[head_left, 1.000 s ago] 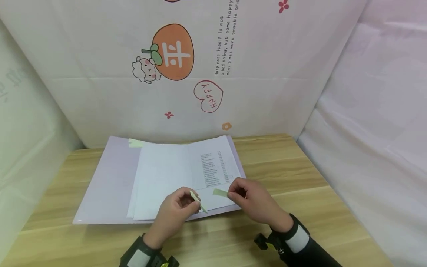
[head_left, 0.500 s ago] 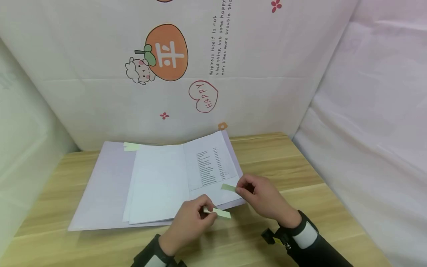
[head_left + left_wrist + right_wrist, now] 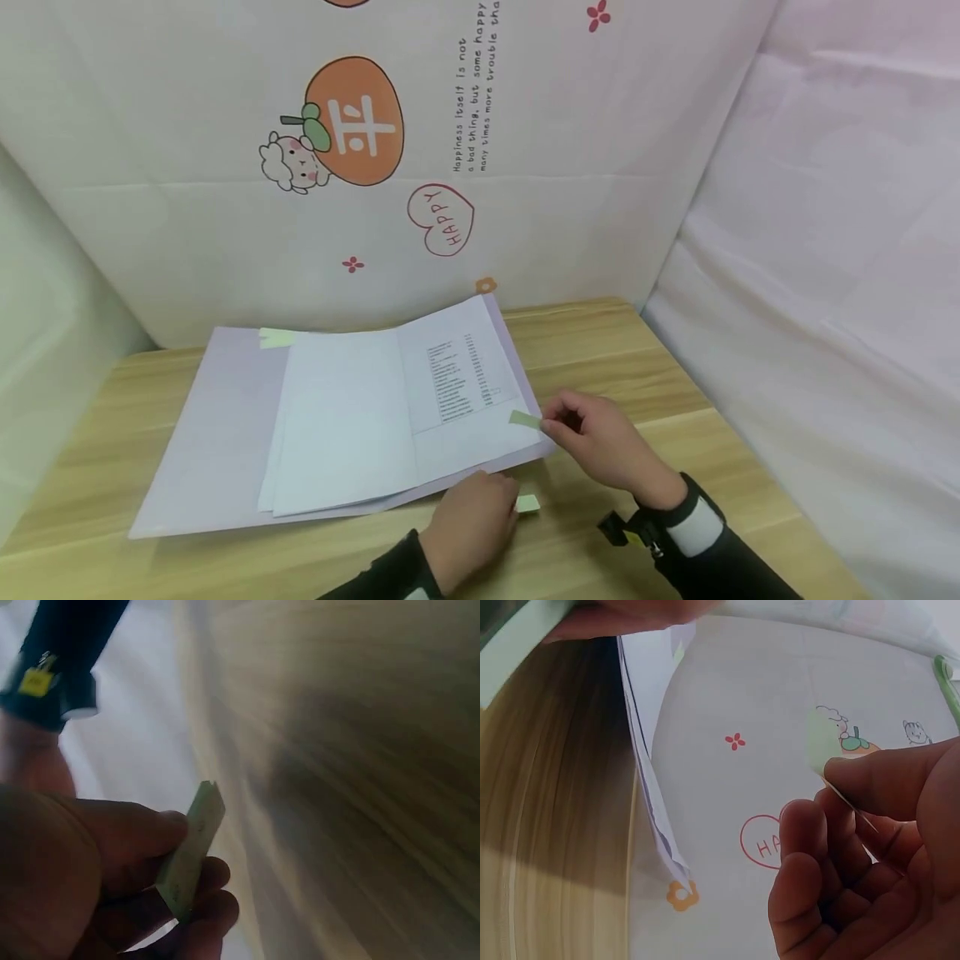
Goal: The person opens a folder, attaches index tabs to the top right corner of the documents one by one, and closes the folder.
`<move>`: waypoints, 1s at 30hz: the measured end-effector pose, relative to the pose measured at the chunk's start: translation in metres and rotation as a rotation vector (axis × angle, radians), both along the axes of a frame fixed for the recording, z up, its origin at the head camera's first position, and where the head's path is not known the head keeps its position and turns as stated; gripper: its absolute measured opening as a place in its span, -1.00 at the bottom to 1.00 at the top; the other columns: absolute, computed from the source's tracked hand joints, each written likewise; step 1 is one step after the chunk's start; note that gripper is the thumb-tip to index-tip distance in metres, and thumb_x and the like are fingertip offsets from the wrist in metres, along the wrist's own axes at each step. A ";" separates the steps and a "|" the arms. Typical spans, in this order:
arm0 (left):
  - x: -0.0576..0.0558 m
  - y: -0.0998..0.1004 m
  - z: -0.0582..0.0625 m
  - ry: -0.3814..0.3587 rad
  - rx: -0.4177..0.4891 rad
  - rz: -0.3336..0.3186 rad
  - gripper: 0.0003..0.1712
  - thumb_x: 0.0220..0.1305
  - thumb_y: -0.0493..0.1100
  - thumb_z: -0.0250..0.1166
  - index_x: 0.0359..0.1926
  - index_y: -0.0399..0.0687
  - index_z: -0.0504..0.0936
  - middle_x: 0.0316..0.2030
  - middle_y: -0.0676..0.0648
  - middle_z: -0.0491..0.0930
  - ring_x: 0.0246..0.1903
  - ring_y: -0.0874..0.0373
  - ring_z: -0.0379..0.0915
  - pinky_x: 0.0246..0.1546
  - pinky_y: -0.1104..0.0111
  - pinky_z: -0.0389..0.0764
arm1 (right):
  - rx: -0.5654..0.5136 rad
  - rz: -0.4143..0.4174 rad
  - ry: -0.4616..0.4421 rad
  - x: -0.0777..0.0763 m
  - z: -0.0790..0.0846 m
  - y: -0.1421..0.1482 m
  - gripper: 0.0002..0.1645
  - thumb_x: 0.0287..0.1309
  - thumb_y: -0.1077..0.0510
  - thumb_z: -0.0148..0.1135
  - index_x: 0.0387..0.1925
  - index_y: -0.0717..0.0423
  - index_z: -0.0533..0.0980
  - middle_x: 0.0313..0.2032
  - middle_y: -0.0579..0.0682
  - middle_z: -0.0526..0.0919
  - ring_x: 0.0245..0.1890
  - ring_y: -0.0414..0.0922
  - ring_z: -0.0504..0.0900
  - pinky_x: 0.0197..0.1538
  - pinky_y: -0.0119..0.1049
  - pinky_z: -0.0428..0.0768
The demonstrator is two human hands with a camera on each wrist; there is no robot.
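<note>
My left hand (image 3: pixel 472 521) is in front of the folder's near edge. It pinches a small pale green sticky note pad (image 3: pixel 193 855) between thumb and fingers. Between right thumb and forefinger, a single green sticky note (image 3: pixel 525 419) is held by one end. This right hand (image 3: pixel 600 437) is at the lower right corner of the open lilac folder (image 3: pixel 198 450), and the strip overlaps the printed page (image 3: pixel 465 425) in the head view. A blank white sheet (image 3: pixel 337 425) lies left of that page. Another pale green sticky note (image 3: pixel 277 337) shows at the top left of the papers.
The folder lies on a wood-grain table (image 3: pixel 600 358). Behind it hangs a white cloth (image 3: pixel 555 233) with cartoon prints and lettering, and more pale cloth (image 3: pixel 810 292) closes in the right side.
My left hand has moved right and towards me with the sticky note pad. The right hand has shifted slightly right with its strip, the folder now slants more, and the head view has turned.
</note>
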State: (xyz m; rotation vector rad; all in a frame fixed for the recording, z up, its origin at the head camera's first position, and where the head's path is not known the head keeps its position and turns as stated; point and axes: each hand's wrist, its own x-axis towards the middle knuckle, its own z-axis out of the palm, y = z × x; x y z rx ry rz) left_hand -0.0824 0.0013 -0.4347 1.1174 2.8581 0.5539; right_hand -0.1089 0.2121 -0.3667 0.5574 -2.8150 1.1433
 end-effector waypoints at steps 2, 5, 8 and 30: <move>0.001 0.004 -0.006 0.055 -0.101 -0.023 -0.88 0.27 -0.18 0.35 -0.42 -0.01 0.61 -0.54 0.11 0.46 -0.52 0.25 0.38 -0.50 0.38 0.46 | 0.004 -0.003 0.005 0.000 0.000 0.002 -0.93 0.36 0.08 0.27 -0.27 -0.05 0.59 -0.38 -0.20 0.61 -0.42 -0.22 0.52 -0.36 -0.31 0.55; 0.005 0.006 -0.010 0.117 -0.215 -0.059 -0.94 0.28 -0.15 0.34 -0.33 -0.01 0.68 -0.47 0.08 0.50 -0.47 0.22 0.39 -0.47 0.37 0.47 | 0.015 -0.010 0.015 0.000 0.000 0.004 -0.92 0.36 0.07 0.27 -0.28 -0.05 0.59 -0.39 -0.25 0.58 -0.43 -0.23 0.52 -0.37 -0.31 0.54; 0.008 0.005 -0.012 0.180 -0.259 -0.083 -0.95 0.26 -0.12 0.35 -0.30 0.03 0.70 -0.44 0.09 0.48 -0.45 0.22 0.36 -0.46 0.38 0.42 | 0.024 -0.022 0.022 0.000 0.000 0.005 -0.92 0.36 0.07 0.27 -0.28 -0.06 0.58 -0.39 -0.26 0.58 -0.43 -0.23 0.51 -0.37 -0.31 0.54; 0.000 -0.012 0.007 0.077 -0.328 -0.440 -0.81 0.37 -0.12 0.26 -0.07 0.06 0.75 0.13 0.16 0.56 -0.10 0.29 0.59 -0.12 0.41 0.59 | 0.039 -0.108 0.019 0.005 -0.003 0.024 -0.95 0.34 0.07 0.29 -0.27 -0.07 0.58 -0.41 -0.24 0.56 -0.43 -0.20 0.49 -0.37 -0.29 0.51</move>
